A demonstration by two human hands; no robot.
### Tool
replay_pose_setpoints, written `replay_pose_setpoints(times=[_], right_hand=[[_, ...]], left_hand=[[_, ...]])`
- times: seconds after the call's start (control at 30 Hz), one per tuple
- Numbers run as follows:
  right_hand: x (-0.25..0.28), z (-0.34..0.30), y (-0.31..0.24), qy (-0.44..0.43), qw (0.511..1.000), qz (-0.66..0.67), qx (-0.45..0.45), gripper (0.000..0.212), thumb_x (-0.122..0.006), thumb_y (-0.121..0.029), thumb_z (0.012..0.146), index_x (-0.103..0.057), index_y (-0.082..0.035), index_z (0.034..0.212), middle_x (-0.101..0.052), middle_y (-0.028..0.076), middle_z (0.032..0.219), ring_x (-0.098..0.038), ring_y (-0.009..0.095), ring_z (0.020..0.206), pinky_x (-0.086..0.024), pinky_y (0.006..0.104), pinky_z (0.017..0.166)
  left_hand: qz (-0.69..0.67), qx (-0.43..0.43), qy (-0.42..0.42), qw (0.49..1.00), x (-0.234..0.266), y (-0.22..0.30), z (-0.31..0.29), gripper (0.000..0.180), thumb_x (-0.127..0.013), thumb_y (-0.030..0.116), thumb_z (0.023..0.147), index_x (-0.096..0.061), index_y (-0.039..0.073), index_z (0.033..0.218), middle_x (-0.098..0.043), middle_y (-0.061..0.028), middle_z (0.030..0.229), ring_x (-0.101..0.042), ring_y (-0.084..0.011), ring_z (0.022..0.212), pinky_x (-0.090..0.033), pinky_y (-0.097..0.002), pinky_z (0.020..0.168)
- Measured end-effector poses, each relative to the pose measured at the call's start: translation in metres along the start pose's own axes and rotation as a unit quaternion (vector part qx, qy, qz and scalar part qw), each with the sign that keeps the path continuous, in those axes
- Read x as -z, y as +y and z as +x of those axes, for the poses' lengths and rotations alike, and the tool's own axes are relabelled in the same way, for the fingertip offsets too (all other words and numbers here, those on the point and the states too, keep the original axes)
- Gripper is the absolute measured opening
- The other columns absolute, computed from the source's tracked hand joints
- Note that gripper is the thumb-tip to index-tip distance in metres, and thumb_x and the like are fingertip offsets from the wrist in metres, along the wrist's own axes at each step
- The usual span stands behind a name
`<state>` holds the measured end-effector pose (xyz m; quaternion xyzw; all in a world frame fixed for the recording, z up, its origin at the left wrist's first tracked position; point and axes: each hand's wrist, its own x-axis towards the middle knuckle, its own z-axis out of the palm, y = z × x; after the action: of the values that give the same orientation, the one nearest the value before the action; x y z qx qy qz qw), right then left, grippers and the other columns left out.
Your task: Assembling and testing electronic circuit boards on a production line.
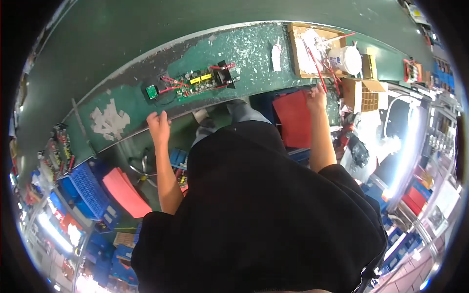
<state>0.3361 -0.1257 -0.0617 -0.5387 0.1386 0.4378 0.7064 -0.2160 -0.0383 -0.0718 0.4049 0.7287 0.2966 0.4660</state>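
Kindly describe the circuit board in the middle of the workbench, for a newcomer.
Start from the long green workbench across the top. Between the heap of white scraps and the open cardboard box lies the circuit board. Unlike the boards clustered at far left, it lies alone, red wires leading to a small green square at left.

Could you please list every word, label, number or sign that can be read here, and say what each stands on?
None can be read with certainty.
White tub: printed marks on its side, too small and blurred to read.
Yellow parts on the circuit board: any marks there are too small to read.
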Motion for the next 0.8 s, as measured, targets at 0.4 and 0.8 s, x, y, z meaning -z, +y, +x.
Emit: replay_pose_setpoints(times=[0.4, 0.8], right_hand=[[-0.148, 0.008, 0.073, -0.030, 0.608, -0.776, 0.163, 0.060, -0.078, -0.034, 0.069, -0.051, 0.009, 0.103, -0.065, 0.028, 0.099, -0.065, 0.040, 0.093, -0.052, 0.0438, 0.083], [-0.161, -0.158, 0.060, -0.269, 0.830, -0.486, 0.054, 0.024, -0.064, -0.023, 0.086, -0.068, 0.000, 0.081, -0.059, 0.000, 0.064, -0.052, 0.006, 0.057, -0.039, 0.0229, 0.052]], left_hand=[[0.250, -0.124, -0.054, 0.959, -0.054, 0.110, -0.056, 0.037, -0.052, 0.033, 0.095, -0.064, 0.001, 0.081, -0.061, -0.0105, 0.061, -0.062, -0.0228, 0.058, -0.046, -0.0352, 0.058], [-0.136, -0.157, -0.190, 0.960, -0.159, 0.186, -0.091, 0.024, -0.069, 0.019, 0.085, -0.065, -0.003, 0.095, -0.066, -0.0072, 0.078, -0.060, -0.0100, 0.072, -0.047, -0.0257, 0.062]])
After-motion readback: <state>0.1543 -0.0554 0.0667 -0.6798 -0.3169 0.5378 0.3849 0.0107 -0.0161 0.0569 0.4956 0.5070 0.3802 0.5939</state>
